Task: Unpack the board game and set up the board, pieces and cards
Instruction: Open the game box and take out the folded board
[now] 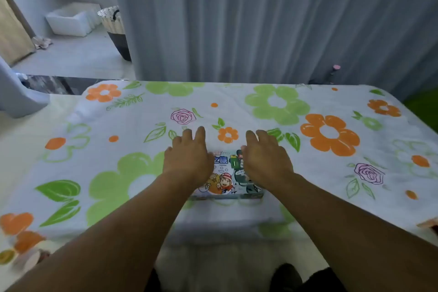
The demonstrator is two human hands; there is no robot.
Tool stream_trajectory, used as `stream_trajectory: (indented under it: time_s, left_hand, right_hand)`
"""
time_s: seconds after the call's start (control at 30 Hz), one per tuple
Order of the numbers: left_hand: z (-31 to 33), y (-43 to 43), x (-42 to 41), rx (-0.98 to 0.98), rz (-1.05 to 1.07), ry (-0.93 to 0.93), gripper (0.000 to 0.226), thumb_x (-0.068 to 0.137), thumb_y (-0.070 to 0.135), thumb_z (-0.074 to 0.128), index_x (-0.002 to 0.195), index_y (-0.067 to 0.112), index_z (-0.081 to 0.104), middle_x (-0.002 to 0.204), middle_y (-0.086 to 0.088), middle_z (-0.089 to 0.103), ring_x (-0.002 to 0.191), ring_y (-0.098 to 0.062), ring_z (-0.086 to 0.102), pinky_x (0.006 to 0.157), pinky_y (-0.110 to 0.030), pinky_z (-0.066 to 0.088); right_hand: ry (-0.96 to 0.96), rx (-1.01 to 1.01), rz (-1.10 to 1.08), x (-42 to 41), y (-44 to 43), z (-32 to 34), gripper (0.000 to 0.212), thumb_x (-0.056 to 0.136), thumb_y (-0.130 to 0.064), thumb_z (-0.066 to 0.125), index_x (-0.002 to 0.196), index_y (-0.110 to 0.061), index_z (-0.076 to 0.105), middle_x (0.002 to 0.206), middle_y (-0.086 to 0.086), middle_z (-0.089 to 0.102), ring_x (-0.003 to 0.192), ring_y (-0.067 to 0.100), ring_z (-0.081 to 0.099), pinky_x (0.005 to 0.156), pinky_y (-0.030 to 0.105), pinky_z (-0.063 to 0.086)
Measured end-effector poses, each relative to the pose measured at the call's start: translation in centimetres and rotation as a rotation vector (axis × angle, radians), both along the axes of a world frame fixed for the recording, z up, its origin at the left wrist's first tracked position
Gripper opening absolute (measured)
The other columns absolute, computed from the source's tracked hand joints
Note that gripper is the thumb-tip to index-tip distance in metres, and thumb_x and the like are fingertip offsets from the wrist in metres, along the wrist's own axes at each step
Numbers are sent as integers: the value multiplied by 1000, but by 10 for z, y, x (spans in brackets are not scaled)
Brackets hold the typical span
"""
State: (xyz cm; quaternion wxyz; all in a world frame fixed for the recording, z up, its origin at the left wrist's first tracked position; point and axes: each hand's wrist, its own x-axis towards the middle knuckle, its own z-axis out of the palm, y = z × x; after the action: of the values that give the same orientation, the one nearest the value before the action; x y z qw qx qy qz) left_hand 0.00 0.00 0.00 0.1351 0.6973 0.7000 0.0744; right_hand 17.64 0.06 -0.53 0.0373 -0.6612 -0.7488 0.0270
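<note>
Surface (260,106): wide, rounded far corners, draped in a soft white cloth printed with big orange and green flowers, outlined purple roses and green leaves. The cloth is slightly rumpled and hangs over the near edge.

Room: a pale grey curtain (260,19) in long vertical folds runs behind the surface. At far left, on a grey floor, a woven basket (113,23) with a dark base and dark handle stands beside a white box-like container (68,22). A tan panel is cut off by the left edge of the frame.

Game box (226,173): flat, rectangular, glossy, with cartoon figures and blue lettering. It lies on the cloth at the middle of the surface, close to the near edge, lid on.

Hands: left hand (188,159) is palm-down over the box's left side and right hand (265,161) palm-down over its right. Fingers are straight and loosely spread, reaching past the far edge; neither is curled round anything.

Hard to make out: the hands cover most of the lid. Whether the palms press the box, cannot tell. The print is blurred and unreadable. A small pink-topped object (336,67) behind the far edge is indistinct.
</note>
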Motion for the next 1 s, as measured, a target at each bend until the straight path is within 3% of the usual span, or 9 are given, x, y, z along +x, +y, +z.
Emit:
stream_trajectory:
  time_s: [0.13,0.3,0.53,0.7,0.8,1.0]
  left_hand:
    - [-31,1,7,-108,53,-51,67,96,31,49,155,22,18,155,-9,27,138,-34,31,106,-48,40]
    - [-63,10,22,-150,120,-119,70,93,32,55,154,22,22,158,-9,22,140,-34,27,108,-49,38]
    - [-88,31,34,-220,138,-84,82,87,49,63,155,29,21,166,-6,-4,152,-38,-5,118,-62,18]
    - [-100,40,41,-347,41,-23,125,66,79,69,157,31,-2,164,-5,-24,149,-39,-23,113,-73,10]
    - [-100,45,41,-435,-36,28,151,48,85,74,157,32,-15,162,-4,-30,147,-39,-29,111,-77,6]
    - [-97,48,37,-533,-112,77,161,44,79,82,154,30,-24,159,-5,-38,143,-42,-36,108,-81,6]
  right_hand:
    - [22,-52,-69,-4,-1,-31,37,98,-22,47,133,-12,43,129,10,47,118,32,47,85,42,44]
    - [84,-63,-119,-19,0,-67,50,96,-33,53,140,-15,41,134,10,47,119,29,48,88,40,47]
    - [147,-32,-166,-12,8,-90,56,94,-31,55,145,-19,37,137,8,45,118,27,45,91,38,45]
    - [216,-70,-239,-2,17,-92,41,91,-19,54,131,-13,44,128,10,48,116,29,42,86,39,44]
    - [292,-87,-288,2,25,-91,38,88,-10,55,125,-11,46,124,12,50,114,30,42,81,38,41]
    - [335,-45,-268,12,28,-93,26,85,-3,53,110,-11,48,110,10,56,103,29,47,71,35,34]
